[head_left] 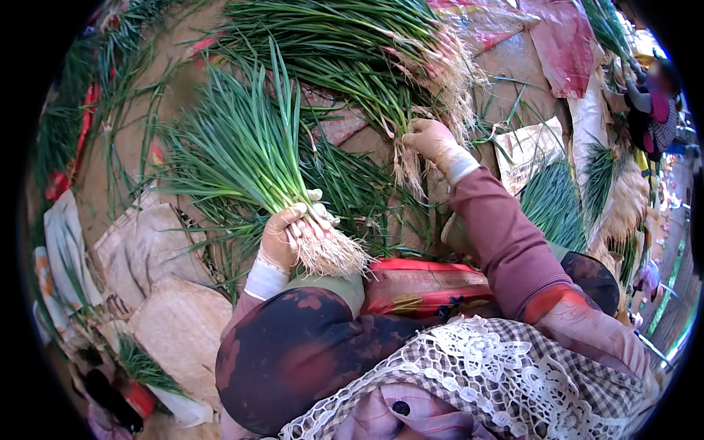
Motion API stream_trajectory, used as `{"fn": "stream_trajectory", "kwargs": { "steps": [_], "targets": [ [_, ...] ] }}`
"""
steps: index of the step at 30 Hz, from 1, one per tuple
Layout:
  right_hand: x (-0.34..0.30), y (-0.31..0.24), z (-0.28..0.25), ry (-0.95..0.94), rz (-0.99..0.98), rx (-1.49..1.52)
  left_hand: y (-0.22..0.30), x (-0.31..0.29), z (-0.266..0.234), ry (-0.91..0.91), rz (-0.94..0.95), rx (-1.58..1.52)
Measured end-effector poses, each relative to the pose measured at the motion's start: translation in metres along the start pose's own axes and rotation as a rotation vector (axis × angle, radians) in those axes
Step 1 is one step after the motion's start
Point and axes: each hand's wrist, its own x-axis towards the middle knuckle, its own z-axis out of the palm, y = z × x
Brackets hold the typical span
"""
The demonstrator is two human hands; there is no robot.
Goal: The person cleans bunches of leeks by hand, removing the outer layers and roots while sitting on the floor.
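Note:
My left hand [281, 238], in a pale glove, is closed around a bunch of green onions [257, 143] just above the white roots. Their leaves fan up and to the left, and the roots hang over my knee. Farther right, my right hand [433, 141], gloved too, pinches a few green onion stems near their pinkish bulbs, at the near edge of a large pile of green onions [330, 37]. The pile's roots point right and its leaves run left. Loose leaves lie between my hands.
A red bag [425, 286] lies between my legs. Pale sacks [180, 330] spread on the left, and a white sack [529, 150] lies to the right beside another heap of green onions [554, 205]. A person [653, 110] sits at the far right.

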Motion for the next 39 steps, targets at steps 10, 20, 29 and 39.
{"fn": "stream_trajectory", "kwargs": {
  "steps": [10, 20, 29, 39],
  "targets": [
    [-0.102, -0.076, 0.079, 0.024, -0.778, 0.053, -0.009, 0.006, -0.018, 0.08, -0.179, 0.025],
    [-0.083, -0.095, 0.103, -0.633, 0.044, 1.455, -0.011, -0.001, -0.008, -0.057, -0.173, -0.028],
    [0.007, -0.041, 0.111, 0.35, -0.735, -0.047, -0.012, 0.005, 0.003, -0.097, -0.155, 0.046],
    [-0.065, -0.118, 0.09, -0.373, 0.081, 0.951, 0.005, 0.0, -0.001, 0.105, -0.204, 0.191]
  ]
}}
